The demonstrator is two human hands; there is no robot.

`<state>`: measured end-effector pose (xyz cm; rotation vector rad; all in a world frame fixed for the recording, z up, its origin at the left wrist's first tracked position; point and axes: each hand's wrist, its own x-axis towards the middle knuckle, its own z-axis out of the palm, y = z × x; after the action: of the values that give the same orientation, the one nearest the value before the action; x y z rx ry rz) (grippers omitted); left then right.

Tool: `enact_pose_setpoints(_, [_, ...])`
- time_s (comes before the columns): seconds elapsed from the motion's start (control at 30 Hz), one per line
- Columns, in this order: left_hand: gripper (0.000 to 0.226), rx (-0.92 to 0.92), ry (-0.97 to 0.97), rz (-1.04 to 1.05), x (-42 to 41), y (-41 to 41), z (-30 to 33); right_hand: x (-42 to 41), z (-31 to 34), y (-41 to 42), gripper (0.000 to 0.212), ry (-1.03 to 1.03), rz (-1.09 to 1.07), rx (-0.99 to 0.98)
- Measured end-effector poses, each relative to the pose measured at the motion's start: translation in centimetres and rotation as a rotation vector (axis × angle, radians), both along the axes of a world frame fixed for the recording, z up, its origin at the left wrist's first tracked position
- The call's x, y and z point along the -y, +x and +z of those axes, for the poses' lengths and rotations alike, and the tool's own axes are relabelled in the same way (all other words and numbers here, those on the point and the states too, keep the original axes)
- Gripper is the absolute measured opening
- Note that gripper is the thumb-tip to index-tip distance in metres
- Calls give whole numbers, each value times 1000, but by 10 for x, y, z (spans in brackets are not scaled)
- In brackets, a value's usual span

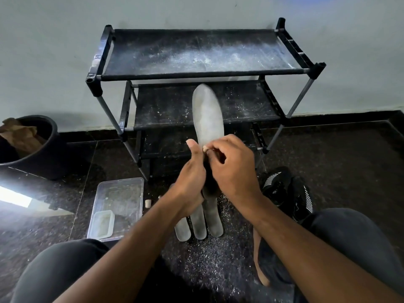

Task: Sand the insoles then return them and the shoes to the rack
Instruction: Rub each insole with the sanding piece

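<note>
Both my hands hold one grey insole [207,114] upright: my left grip [192,182] clasps its lower part, my right grip [231,169] pinches its edge. Below them three insoles [200,221] lie on the floor; black shoes [286,191] sit right; the rack [196,84] stands beyond.

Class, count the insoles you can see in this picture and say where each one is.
4. One insole is held upright in both hands before the rack; three insoles lie side by side on the floor beneath. Others may be hidden.
</note>
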<state>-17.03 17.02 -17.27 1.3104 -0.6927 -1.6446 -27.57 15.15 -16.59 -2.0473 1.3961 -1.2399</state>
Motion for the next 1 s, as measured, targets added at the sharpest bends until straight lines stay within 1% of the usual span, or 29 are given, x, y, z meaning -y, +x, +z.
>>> enact_pose_setpoints(0.13, [107,-209,15,48,12,20,-2,-9,-7,6,7,108,159,-58])
enact_pose_setpoints(0.23, [116,-259,35,27,13,31,-6,-10,-11,8,10,148,266,-72])
enact_pose_setpoints(0.3, [111,-241,29,56,14,34,-9,-7,-13,7,9,196,327,-109])
enact_pose_setpoints(0.4, [91,-171,52,195,17,34,-9,-9,-18,8,11,251,418,-176])
enact_pose_setpoints(0.47, [86,-100,103,223,17,32,-11,-11,-22,9,12,214,406,-182])
enact_pose_setpoints(0.53, [85,-95,146,174,15,26,-12,-10,-22,8,11,161,348,-159])
enact_pose_setpoints(0.6, [82,-158,163,135,10,17,-11,-8,-19,8,12,106,257,-163])
enact_pose_setpoints(0.73, [74,-288,125,90,3,6,-11,-6,-15,7,14,50,124,-171])
enact_pose_setpoints(0.87, [66,-351,139,42,-3,-2,-11,4,-11,-1,10,8,3,-42])
enact_pose_setpoints(0.93, [60,-344,130,64,-2,4,-7,4,-10,0,10,51,26,-21])
enact_pose_setpoints(1.0, [56,-294,95,133,5,16,-4,-2,-11,5,10,102,149,-74])
